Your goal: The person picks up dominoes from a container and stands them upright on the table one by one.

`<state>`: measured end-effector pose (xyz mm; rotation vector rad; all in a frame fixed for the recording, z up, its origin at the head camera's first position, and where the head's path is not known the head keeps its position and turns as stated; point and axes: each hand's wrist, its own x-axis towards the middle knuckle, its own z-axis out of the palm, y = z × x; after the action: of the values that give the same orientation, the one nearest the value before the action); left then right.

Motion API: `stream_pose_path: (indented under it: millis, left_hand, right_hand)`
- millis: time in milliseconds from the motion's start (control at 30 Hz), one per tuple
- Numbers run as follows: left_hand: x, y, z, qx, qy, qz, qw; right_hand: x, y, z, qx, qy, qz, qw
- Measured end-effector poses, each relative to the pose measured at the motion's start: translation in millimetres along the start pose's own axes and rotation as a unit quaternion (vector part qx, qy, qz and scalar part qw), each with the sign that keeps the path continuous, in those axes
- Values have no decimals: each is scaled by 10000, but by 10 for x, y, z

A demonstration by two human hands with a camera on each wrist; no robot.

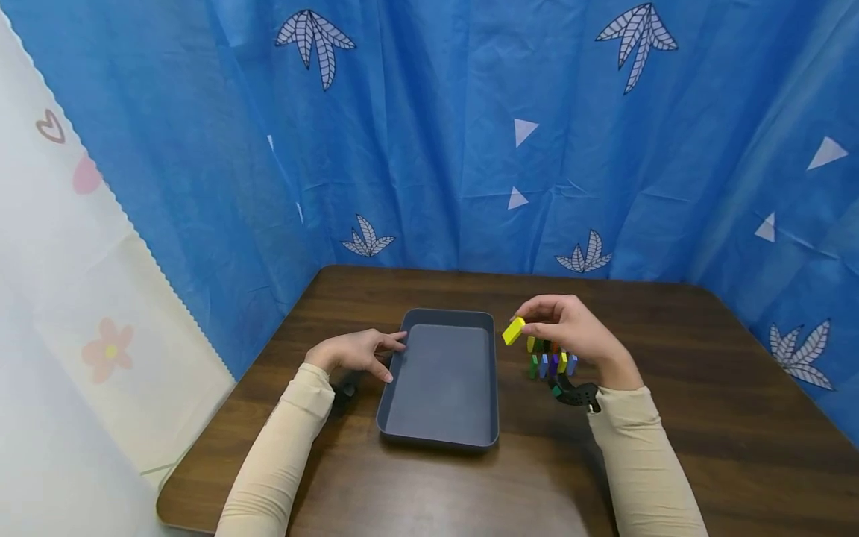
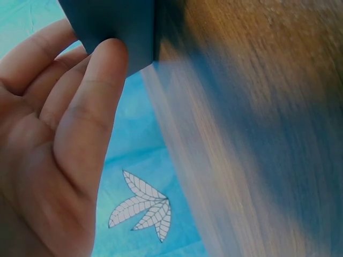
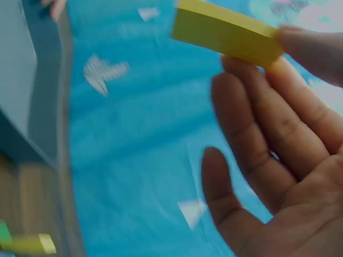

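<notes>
My right hand (image 1: 570, 328) pinches a yellow rectangular block (image 1: 513, 331) between thumb and fingers, raised beside the tray's right rim. In the right wrist view the yellow block (image 3: 225, 33) sits tilted at the fingertips, while the little finger stands free of it. My left hand (image 1: 356, 353) holds the left wall of a dark grey rectangular tray (image 1: 439, 388). In the left wrist view the thumb of the left hand (image 2: 64, 123) lies against the outer wall of the tray (image 2: 126, 24), and the other fingers pass behind its edge. Nothing lies inside the tray.
Several small coloured blocks (image 1: 553, 365), green, blue, purple and yellow among them, stand in rows right of the tray, partly hidden by the right hand. The wooden table (image 1: 671, 358) meets a blue curtain (image 1: 429, 149) behind. A pale curtain (image 1: 80, 298) hangs at the left.
</notes>
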<state>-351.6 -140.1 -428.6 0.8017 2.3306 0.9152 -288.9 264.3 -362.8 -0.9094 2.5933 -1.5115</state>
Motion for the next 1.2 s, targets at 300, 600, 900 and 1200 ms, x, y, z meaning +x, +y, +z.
stream_pose_path:
  millis: [300, 600, 900, 1200]
  left_hand:
    - [-18, 5, 14, 0, 1, -31, 10000]
    - [-17, 21, 15, 23, 94, -21, 10000]
    - [-16, 3, 54, 66, 107, -95, 9999]
    - [-14, 8, 62, 23, 135, -83, 9999]
  right_hand:
    - [-374, 130, -487, -561, 476, 506, 9960]
    - [-516, 424, -677, -1097, 256, 1181, 9866]
    - [-621, 694, -690, -1116, 150, 1538, 9817]
    - [-594, 897, -635, -1011, 108, 1732, 9796]
